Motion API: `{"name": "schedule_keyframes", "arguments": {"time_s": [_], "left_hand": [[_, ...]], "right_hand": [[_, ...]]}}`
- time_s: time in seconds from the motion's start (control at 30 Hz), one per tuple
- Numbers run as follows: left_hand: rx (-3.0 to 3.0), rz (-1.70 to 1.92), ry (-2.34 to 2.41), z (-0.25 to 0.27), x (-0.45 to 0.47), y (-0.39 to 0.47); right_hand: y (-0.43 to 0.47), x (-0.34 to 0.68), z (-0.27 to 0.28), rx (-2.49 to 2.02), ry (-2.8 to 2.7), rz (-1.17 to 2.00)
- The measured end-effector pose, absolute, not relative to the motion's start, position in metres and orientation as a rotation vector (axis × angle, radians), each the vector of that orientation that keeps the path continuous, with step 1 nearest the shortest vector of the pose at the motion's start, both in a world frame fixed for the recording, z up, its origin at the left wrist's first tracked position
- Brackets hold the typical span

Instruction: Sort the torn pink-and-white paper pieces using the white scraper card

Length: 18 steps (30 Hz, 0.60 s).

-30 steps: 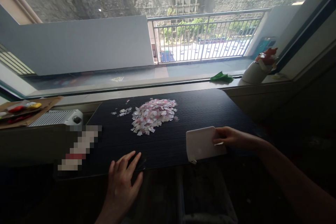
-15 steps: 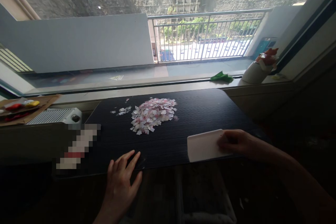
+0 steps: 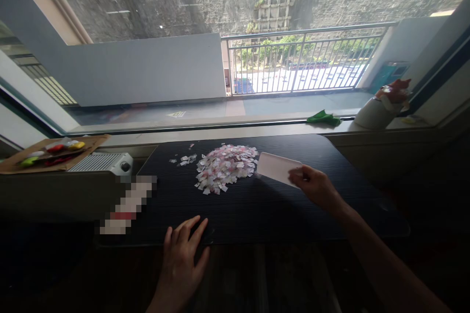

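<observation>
Pointing left at scraps (image 3: 226, 167), pale card (image 3: 277, 168), long axis aslant, gripped by right hand (image 3: 312, 183); left hand (image 3: 184, 250) loosely spread.

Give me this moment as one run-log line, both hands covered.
left hand: open, at near edge of black tabletop | right hand: gripping flat white card | card: beside paper-scrap pile, contact unclear

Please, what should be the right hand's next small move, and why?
I would probably ease the thin, white, rectangular plate left into the heap of small pink and white paper-like scraps: the right hand grips the plate's right end, and its left edge is beside the heap. The left hand lies at the near edge of the black woodgrain table, clear of that path.
</observation>
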<state>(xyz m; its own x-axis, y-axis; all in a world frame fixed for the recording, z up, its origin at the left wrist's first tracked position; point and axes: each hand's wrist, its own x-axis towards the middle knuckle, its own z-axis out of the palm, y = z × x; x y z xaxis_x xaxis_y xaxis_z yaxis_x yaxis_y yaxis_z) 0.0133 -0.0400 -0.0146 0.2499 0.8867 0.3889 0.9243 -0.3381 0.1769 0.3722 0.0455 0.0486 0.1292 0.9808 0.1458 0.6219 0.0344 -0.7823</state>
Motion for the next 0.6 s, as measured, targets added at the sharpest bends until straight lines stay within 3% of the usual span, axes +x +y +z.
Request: {"name": "schedule_keyframes", "arguments": {"time_s": [0.37,0.6], "left_hand": [[-2.437,-0.657,-1.747,-0.018,0.009,-0.038],[-2.463,-0.560,-1.744,-0.015,0.005,-0.039]], "right_hand": [[0.045,0.381,0.058,-1.646,-1.561,0.687],[0.031,0.395,0.054,-1.565,-1.570,1.033]]}}
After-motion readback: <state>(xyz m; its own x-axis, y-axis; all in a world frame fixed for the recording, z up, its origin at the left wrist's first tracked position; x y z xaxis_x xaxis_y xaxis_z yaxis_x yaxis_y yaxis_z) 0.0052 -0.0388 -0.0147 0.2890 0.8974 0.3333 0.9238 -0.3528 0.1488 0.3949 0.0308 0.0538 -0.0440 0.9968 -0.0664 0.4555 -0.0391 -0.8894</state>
